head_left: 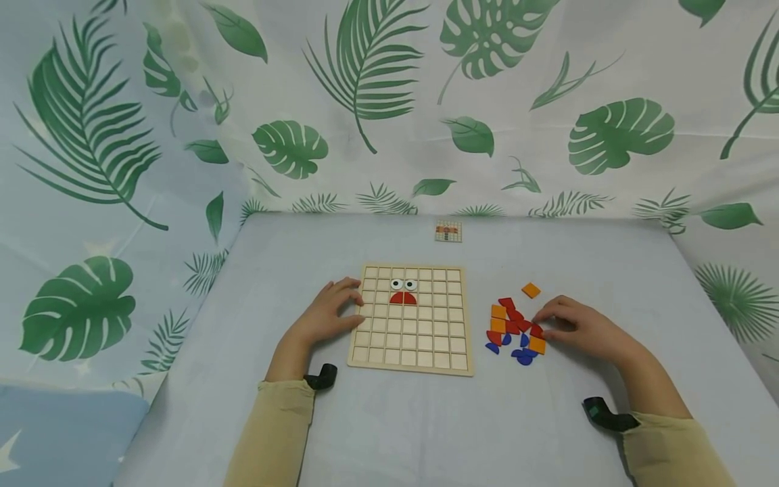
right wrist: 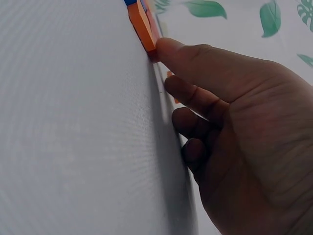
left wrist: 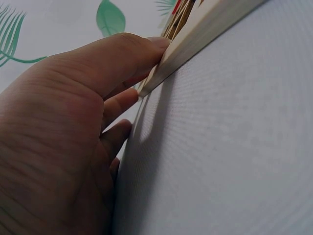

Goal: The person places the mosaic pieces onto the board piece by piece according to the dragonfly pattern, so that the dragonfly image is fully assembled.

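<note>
A square wooden grid board lies flat on the table, with two eye pieces above two red quarter-round pieces in its cells. My left hand touches the board's left edge, fingers spread and thumb tip on the frame. At the loose pile to the right, my right hand has thumb and forefinger at a red piece, beside an orange square. From the right wrist, the thumb tip meets the red piece by the orange one; the other fingers are curled.
Red, orange and blue pieces lie jumbled right of the board. One orange square sits apart behind them. A small patterned card is at the back. Leaf-print cloth hangs behind the table.
</note>
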`<state>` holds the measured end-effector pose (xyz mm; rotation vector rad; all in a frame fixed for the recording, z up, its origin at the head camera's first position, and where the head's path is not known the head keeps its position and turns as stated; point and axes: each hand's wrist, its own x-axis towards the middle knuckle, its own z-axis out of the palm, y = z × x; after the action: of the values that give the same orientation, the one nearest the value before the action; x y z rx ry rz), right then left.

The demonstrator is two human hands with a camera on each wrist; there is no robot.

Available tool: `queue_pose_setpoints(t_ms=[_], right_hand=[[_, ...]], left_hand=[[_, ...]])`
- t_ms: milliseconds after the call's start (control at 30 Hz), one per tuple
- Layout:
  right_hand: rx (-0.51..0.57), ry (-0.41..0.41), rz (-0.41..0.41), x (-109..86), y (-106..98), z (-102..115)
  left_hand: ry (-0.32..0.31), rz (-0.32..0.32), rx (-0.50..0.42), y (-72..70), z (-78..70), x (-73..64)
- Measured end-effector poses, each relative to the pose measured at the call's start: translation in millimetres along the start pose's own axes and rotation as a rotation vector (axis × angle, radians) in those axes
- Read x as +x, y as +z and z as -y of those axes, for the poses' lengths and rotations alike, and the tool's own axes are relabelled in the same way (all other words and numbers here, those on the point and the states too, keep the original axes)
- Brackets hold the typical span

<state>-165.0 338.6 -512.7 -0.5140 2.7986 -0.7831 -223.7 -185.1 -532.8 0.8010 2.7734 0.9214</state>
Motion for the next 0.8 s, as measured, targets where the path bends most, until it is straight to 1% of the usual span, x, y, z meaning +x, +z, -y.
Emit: queue_pose_setpoints(t_ms=[300, 400, 633, 800], right_hand=[[-0.036, -0.049, -0.009, 0.5, 1.7, -0.5], [-0.044, -0.035, -0.013, 1.5, 2.0, -0.4], [-0.060, 0.033, -0.077, 3.2, 1.3, -0.9], [-0.044, 0.025, -0.049, 1.6, 0.6, -2.5]], left_hand=[[-0.002, -0.002, 0.004, 0.6, 3.1, 1.1], [-0.010, 0.002, 0.004, 1.0, 3.5, 1.1], [-0.006, -0.001, 0.001, 2.8, 4.1, 1.0], [0.001, -0.007, -0.005, 3.4, 3.8, 1.1]])
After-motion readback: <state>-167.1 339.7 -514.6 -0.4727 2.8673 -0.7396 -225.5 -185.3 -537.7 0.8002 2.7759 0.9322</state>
